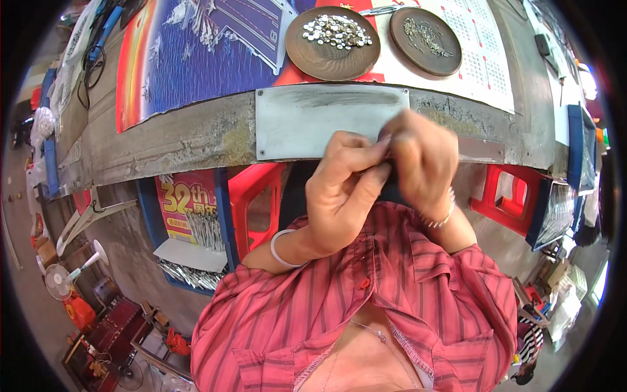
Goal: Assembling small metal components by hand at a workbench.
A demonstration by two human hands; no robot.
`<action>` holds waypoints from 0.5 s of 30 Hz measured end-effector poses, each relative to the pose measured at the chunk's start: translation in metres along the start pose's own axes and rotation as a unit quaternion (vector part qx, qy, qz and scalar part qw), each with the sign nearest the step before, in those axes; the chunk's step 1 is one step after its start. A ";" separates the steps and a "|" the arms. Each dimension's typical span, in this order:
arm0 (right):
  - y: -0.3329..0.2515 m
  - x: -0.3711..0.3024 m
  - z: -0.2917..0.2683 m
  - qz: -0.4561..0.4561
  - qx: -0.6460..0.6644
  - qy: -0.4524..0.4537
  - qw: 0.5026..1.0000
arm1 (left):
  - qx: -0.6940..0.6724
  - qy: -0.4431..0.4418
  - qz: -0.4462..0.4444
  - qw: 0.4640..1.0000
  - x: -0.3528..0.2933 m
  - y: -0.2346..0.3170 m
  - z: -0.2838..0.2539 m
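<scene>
My left hand is pinched closed, thumb and forefinger pressed together over my lap at the bench edge. Against its fingertips works my right hand, curled and blurred by motion. Whatever sits between the fingers is too small or hidden to make out. Just beyond both hands, a white metal plate is fixed along the bench edge, with a dark smear near its far side. Farther back stands a brown round dish holding a heap of small shiny round pieces. To its right, a smaller brown dish contains thin little pins.
Printed sheets cover the worn grey bench. A blue bin with silver strips stands low on the left, another blue bin on the right. Red stools are under the bench. Tools with blue handles lie far left.
</scene>
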State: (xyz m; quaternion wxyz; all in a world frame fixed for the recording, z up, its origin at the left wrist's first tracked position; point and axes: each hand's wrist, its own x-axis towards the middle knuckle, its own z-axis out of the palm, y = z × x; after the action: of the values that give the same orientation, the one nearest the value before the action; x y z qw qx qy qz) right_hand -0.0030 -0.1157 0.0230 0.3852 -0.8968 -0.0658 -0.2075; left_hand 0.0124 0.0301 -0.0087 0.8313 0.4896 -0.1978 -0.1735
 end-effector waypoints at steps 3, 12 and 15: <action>0.053 0.008 -0.026 0.248 0.166 0.290 0.909 | -0.103 0.004 -0.090 0.991 0.005 0.003 0.002; 0.004 0.011 0.006 -0.096 0.170 0.175 0.965 | -0.196 0.044 -0.170 0.965 0.004 0.001 -0.002; 0.030 0.018 -0.002 0.171 0.074 0.225 0.956 | -0.208 0.017 -0.157 0.965 0.004 0.012 -0.009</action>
State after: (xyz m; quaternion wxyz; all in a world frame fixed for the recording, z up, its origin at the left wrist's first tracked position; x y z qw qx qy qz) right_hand 0.0210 -0.1387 0.0115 0.4850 -0.7938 0.1614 -0.3295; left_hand 0.0213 0.0406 -0.0018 0.8804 0.3336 -0.0635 -0.3311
